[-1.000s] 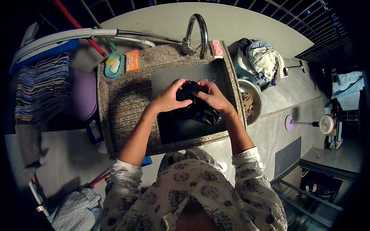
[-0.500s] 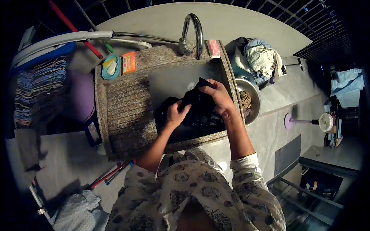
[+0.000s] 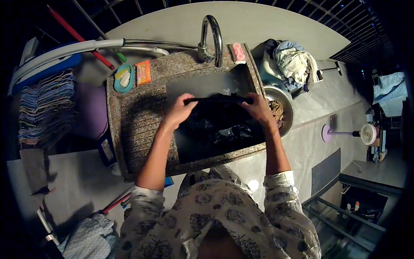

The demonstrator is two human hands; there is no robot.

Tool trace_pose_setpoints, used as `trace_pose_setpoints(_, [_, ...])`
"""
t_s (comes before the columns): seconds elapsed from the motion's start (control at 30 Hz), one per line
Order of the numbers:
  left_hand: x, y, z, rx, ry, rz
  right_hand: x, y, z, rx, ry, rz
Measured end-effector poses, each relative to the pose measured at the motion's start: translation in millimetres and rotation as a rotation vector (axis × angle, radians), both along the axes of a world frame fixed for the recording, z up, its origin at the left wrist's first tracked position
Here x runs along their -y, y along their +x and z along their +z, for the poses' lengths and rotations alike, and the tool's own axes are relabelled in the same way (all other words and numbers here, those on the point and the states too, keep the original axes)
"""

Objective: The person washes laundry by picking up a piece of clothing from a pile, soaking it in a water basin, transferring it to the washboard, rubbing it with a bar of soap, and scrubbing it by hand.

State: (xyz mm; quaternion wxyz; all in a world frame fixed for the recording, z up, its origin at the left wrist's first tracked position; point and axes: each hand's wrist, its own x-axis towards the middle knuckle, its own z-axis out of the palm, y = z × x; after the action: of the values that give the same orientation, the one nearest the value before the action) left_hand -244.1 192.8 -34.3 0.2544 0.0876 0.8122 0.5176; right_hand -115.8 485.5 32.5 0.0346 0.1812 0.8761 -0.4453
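Note:
A black cloth (image 3: 217, 113), probably a garment, is stretched between my two hands over the sink basin (image 3: 185, 88). My left hand (image 3: 180, 111) pinches one end of its upper edge, and my right hand (image 3: 258, 108) grips the other end. Below that taut edge the dark fabric hangs into the basin, where wet, shiny folds (image 3: 228, 133) catch the light. Its exact shape is lost in the dark. Behind the cloth rises a curved chrome faucet (image 3: 211, 39).
On the stone counter (image 3: 144, 116) lie a teal soap dish (image 3: 124, 78), an orange packet (image 3: 143, 72) and a pink-and-white block (image 3: 238, 53). A metal bowl (image 3: 288, 113) with brown cloth and a heaped laundry basket (image 3: 297, 64) stand at right. A purple tub (image 3: 91, 110) is at left.
My hands have moved apart, the left one up and leftward. The black cloth, bunched before, is now pulled straight along its upper edge between them.

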Motion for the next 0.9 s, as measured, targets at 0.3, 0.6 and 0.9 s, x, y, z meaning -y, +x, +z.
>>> trace_pose_setpoints(0.3, [-95, 63, 87, -0.302, -0.066, -0.195, 94, 35, -69, -0.377, -0.506, -0.261])
trace_pose_setpoints(0.6, [-122, 153, 113, -0.327, 0.32, -0.442, 81, 43, -111, -0.227, -1.185, -0.338])
trace_pose_setpoints(0.9, [-60, 125, 81, -0.14, 0.437, -0.69, 59, 35, -91, -0.314, -1.159, -0.346])
